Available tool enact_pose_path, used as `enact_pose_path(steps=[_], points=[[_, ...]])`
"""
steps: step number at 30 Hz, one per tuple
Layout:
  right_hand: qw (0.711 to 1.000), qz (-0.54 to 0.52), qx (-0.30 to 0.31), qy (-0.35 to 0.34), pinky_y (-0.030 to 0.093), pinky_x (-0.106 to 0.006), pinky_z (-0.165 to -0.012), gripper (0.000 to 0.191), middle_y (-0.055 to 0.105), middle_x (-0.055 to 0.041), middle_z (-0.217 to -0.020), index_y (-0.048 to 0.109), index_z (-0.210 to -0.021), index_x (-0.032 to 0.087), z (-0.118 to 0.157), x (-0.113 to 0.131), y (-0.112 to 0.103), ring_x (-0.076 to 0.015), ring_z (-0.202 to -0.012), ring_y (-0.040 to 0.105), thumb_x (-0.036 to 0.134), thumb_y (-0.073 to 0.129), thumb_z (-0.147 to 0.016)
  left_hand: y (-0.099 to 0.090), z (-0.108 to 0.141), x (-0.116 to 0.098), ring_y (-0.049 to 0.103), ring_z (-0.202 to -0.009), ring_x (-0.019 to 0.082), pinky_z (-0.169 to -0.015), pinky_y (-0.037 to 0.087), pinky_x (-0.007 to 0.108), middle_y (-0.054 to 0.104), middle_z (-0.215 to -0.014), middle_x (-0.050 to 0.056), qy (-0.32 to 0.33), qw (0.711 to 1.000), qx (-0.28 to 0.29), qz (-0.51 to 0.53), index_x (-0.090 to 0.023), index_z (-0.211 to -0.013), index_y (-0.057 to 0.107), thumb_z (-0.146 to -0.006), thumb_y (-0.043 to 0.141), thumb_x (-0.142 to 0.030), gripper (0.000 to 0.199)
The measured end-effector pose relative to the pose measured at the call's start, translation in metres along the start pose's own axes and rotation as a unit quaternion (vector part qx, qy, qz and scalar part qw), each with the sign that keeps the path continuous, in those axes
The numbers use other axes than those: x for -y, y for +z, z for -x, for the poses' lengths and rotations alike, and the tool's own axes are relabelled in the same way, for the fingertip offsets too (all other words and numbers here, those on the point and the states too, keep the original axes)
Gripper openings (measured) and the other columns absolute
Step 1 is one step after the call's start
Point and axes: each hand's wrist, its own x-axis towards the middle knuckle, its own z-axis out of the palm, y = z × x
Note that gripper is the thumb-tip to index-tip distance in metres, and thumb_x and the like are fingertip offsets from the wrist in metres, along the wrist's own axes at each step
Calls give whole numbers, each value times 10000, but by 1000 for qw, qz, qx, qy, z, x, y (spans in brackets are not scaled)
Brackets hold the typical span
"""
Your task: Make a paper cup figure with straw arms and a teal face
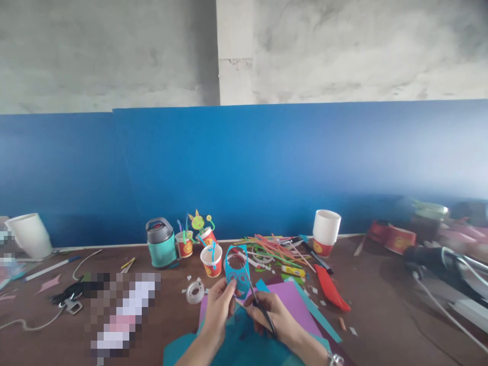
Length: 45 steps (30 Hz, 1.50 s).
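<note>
My left hand [220, 310] is closed on a blue paper piece [231, 259], which has a large round hole and curved lines drawn below it. Black-handled scissors [263, 311] are in my right hand [272, 315], with their blades pointing up beside the right edge of the blue piece. A small pale strip shows between my two hands; what it is made of I cannot tell. Purple paper [292, 302] and teal paper [183, 349] lie under and around my hands.
Behind my hands stand paper cups [212, 267], a teal flask [162, 252] and stacked cups [325, 231]. Colourful pipe cleaners [272, 249], a glue stick [293, 271], a tape roll [195, 292] and a red item [331, 288] lie around. Cables run at both sides.
</note>
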Motion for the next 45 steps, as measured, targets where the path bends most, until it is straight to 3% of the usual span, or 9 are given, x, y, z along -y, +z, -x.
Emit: enact_pose_path(steps=[8,17,24,31,36,45], points=[[999,-4,-20,-28,283,-190,-365,490,487,63,-397,552,-729,170,-4,-5,6,-76,-348,396,653,628,-729,2,1,-4,305,-360,37,-384,177,200,607,-567,-9,9,1000,-5,29,-162,-634,570,-644,694,-678,531],[999,-16,-21,-28,286,-192,-380,511,512,62,-417,542,-719,177,1,7,7,-67,-351,379,678,641,-708,4,5,-9,355,-393,69,-422,255,205,536,-471,-36,12,1000,15,7,-171,-613,570,-668,697,-641,490],[998,-23,-29,-43,260,-199,-365,521,480,66,-389,533,-683,187,-3,-1,9,-67,-336,357,698,628,-716,3,6,-5,294,-408,79,-421,205,206,397,-435,-84,-13,999,36,28,-182,-678,592,-714,680,-618,446],[999,-39,-18,-30,315,-195,-382,513,517,62,-429,531,-738,185,-3,-6,11,-80,-365,417,674,674,-681,3,6,-2,469,-560,128,-548,377,216,586,-621,-28,7,999,30,23,-196,-680,647,-686,728,-435,252],[998,-33,-21,-42,309,-199,-391,516,487,75,-425,527,-747,184,-2,-3,10,-76,-368,398,675,672,-679,2,6,-2,520,-579,156,-564,421,243,594,-614,-11,-13,995,81,58,-187,-692,640,-716,708,-432,256],[998,-14,-33,-42,270,-204,-378,527,415,90,-398,519,-692,193,-2,1,10,-69,-352,359,702,652,-679,2,6,-6,583,-675,193,-691,467,283,649,-673,15,-16,997,56,53,-174,-728,648,-661,747,-452,303]])
